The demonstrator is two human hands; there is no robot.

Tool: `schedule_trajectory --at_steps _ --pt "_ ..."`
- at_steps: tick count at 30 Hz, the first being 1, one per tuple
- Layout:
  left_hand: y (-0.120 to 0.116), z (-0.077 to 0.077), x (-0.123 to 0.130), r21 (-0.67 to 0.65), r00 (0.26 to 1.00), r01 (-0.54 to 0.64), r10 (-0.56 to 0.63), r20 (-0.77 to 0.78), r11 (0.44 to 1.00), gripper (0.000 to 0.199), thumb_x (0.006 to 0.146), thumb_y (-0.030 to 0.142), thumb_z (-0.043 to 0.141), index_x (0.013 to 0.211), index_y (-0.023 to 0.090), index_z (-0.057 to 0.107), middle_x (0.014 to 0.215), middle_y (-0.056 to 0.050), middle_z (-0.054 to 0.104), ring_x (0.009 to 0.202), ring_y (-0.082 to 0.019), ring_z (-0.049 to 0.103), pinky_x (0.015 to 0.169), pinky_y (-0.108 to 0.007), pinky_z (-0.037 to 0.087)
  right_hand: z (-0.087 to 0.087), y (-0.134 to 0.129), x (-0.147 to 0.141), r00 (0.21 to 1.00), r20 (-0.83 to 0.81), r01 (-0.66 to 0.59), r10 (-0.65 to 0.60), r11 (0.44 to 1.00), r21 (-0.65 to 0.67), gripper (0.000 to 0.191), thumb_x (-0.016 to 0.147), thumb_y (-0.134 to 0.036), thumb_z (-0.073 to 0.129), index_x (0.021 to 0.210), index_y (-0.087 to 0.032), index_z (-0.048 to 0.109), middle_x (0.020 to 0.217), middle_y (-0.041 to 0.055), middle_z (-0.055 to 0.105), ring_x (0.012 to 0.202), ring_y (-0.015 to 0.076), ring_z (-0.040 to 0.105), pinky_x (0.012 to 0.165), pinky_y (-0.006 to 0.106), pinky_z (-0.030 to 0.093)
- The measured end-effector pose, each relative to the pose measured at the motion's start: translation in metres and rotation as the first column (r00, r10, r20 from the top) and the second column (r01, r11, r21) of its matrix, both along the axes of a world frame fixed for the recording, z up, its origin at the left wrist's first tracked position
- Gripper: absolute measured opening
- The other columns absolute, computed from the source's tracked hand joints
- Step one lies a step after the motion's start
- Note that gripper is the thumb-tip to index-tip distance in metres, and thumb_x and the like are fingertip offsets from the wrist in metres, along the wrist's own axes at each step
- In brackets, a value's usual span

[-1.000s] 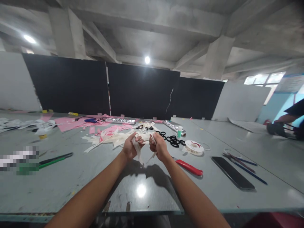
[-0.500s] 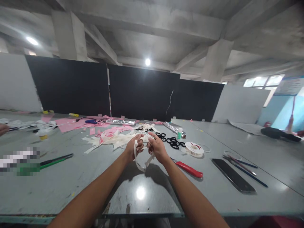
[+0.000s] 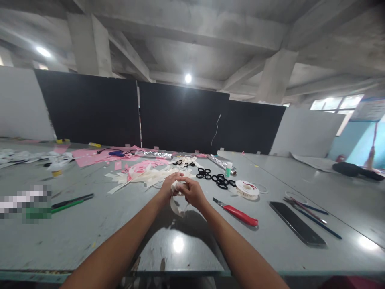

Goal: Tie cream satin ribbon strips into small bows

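Both hands meet over the middle of the table, closed on a white ribbon strip point(image 3: 176, 208) that hangs in a loop beneath them. My left hand point(image 3: 169, 187) grips the strip, its fingers partly hidden behind the other hand. Fingers bent, my right hand point(image 3: 192, 190) pinches the same strip close beside the left. Just beyond the hands lies a heap of cream strips point(image 3: 153, 176). To the right are several black elastic hair ties point(image 3: 221, 181) and a white ribbon spool point(image 3: 247, 188). A red-handled craft knife point(image 3: 240, 214) lies beside my right forearm.
A black phone point(image 3: 296, 222) and scissors point(image 3: 313, 212) lie at the right. Pink paper point(image 3: 90, 156), foil-wrapped pieces point(image 3: 156, 155) and a glue stick point(image 3: 228, 169) are farther back. On the left is a green-handled tool point(image 3: 69, 203). Dark panels point(image 3: 180, 116) stand behind the table.
My hands have come together, the right moving left over the left's fingers. The strip's loop now hangs shorter and nearer my left hand. Another person's hand has left the far left.
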State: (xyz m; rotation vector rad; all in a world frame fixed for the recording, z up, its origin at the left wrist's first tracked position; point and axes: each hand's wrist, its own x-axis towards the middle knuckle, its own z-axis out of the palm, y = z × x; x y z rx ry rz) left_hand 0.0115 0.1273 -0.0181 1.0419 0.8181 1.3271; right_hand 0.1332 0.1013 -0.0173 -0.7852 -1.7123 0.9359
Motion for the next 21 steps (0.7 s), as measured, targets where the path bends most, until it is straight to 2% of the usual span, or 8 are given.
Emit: schedule_trajectory --at_steps 3,6,8,10,12,16,21 --pt "-0.001 0.000 0.003 0.002 0.998 0.041 -0.040 -0.049 0.999 0.033 0.072 0.046 0.066 0.084 0.016 0.058 0.048 0.005 0.050 0.033 -0.006 0.037 0.034 -0.018 0.020 -0.002 0.002 0.000 1.000 -0.019 -0.002 0.002 0.999 -0.032 0.019 0.072 -0.035 0.066 0.078 -0.017 0.062 0.051 -0.0052 0.052 0.034 0.0045 0.035 0.034 0.017 0.025" --pt "-0.003 0.001 0.003 -0.021 0.991 0.128 -0.128 -0.048 0.992 0.036 0.074 0.050 0.061 0.075 0.015 0.056 0.042 0.006 0.043 0.031 -0.007 0.035 0.035 -0.020 0.021 -0.003 0.004 0.000 0.992 -0.125 -0.032 0.019 0.994 -0.103 0.023 0.074 -0.039 0.064 0.073 -0.018 0.058 0.053 -0.0038 0.056 0.033 0.0048 0.035 0.031 0.017 0.024" --pt "-0.005 0.003 0.003 0.013 0.980 0.201 -0.201 -0.003 0.980 0.038 0.077 0.053 0.057 0.078 0.015 0.058 0.045 0.004 0.047 0.036 -0.009 0.041 0.038 -0.021 0.030 -0.001 0.004 0.002 0.978 -0.207 -0.027 -0.003 0.990 -0.142 0.026 0.075 -0.043 0.062 0.072 -0.018 0.055 0.050 -0.0046 0.054 0.032 0.0052 0.034 0.030 0.017 0.023" --pt "-0.008 0.006 0.002 0.099 0.968 0.244 -0.249 0.034 0.965 0.038 0.080 0.051 0.055 0.080 0.013 0.059 0.054 0.000 0.055 0.046 -0.012 0.050 0.048 -0.025 0.040 0.002 0.005 0.005 0.959 -0.280 -0.007 -0.040 0.986 -0.167 0.028 0.075 -0.045 0.062 0.072 -0.018 0.053 0.048 -0.0056 0.051 0.032 0.0054 0.034 0.030 0.017 0.024" --pt "-0.011 0.009 0.002 0.176 0.961 0.263 -0.275 0.043 0.949 0.037 0.081 0.048 0.056 0.077 0.012 0.059 0.062 -0.002 0.059 0.054 -0.013 0.053 0.058 -0.028 0.044 0.005 0.006 0.007 0.937 -0.342 0.004 -0.066 0.984 -0.179 0.029 0.074 -0.045 0.063 0.074 -0.018 0.053 0.049 -0.0055 0.052 0.033 0.0053 0.035 0.031 0.017 0.026" --pt "-0.016 0.013 0.001 0.242 0.937 0.339 -0.349 -0.003 0.909 0.036 0.083 0.043 0.055 0.067 0.012 0.058 0.064 -0.003 0.058 0.061 -0.014 0.053 0.066 -0.029 0.043 0.008 0.005 0.011 0.916 -0.398 -0.019 -0.057 0.982 -0.186 0.031 0.074 -0.047 0.063 0.076 -0.018 0.053 0.053 -0.0037 0.055 0.035 0.0047 0.035 0.032 0.017 0.027" --pt "-0.014 0.011 -0.006 0.174 0.887 0.458 -0.461 -0.027 0.872 0.037 0.086 0.043 0.051 0.069 0.012 0.060 0.067 -0.004 0.058 0.064 -0.014 0.052 0.069 -0.029 0.041 0.009 0.002 0.011 0.912 -0.409 -0.118 0.014 0.966 -0.230 0.031 0.074 -0.047 0.065 0.079 -0.018 0.054 0.052 -0.0037 0.056 0.036 0.0053 0.039 0.032 0.016 0.023"
